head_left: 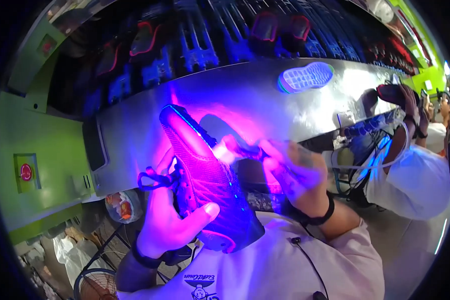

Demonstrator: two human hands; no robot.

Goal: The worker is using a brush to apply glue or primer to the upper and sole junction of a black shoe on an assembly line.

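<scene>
My left hand (177, 212) is wrapped round a dark shoe upper (205, 172), its thumb pressed on the side. The upper stands tilted with one end pointing away from me, under strong violet light; a glowing line runs along its edge. Dark laces hang in a loop at its left. My right hand (300, 172), smeared by motion, is closed on a small dark-handled tool (250, 150). This tool's pale, bright tip (225, 150) meets the upper's right edge; its exact kind is too blurred to tell.
A pale shoe sole (307, 77) with a grid pattern lies on the metal table (135, 115). Beyond it run racks (197, 52) carrying more dark shoe uppers (145, 39). To the right a co-worker (410, 175) holds a dark shoe (391, 94). A fan (95, 285) stands at the lower left.
</scene>
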